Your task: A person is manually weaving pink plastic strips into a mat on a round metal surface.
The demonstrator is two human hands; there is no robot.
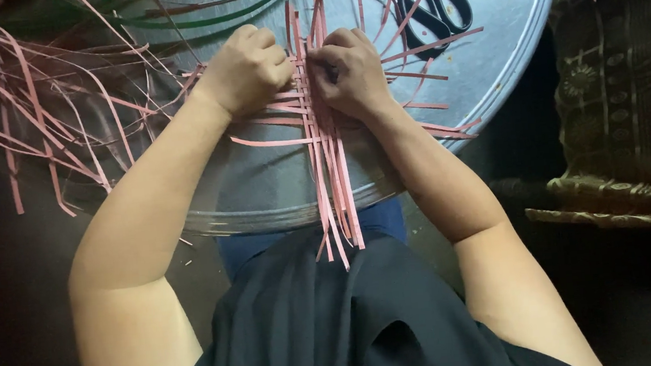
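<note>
A small woven patch of pink strips [313, 98] lies on a round metal tray [279, 187]. Long loose ends [335, 198] run from it toward me, over the tray's near rim, and others fan out to the right. My left hand [246, 68] is curled in a fist on the patch's left side, pressing on the strips. My right hand [351, 75] is closed on the strips at the patch's right side, fingertips pinching at the weave. The two hands almost touch above the crossing strips.
Black-handled scissors [429, 5] rest on the tray at the far right. A heap of loose pink strips [28, 99] spreads over the far left, with a few green strips [209, 16] beyond. A patterned dark cloth [630, 78] hangs at the right. My dark garment [330, 324] is below.
</note>
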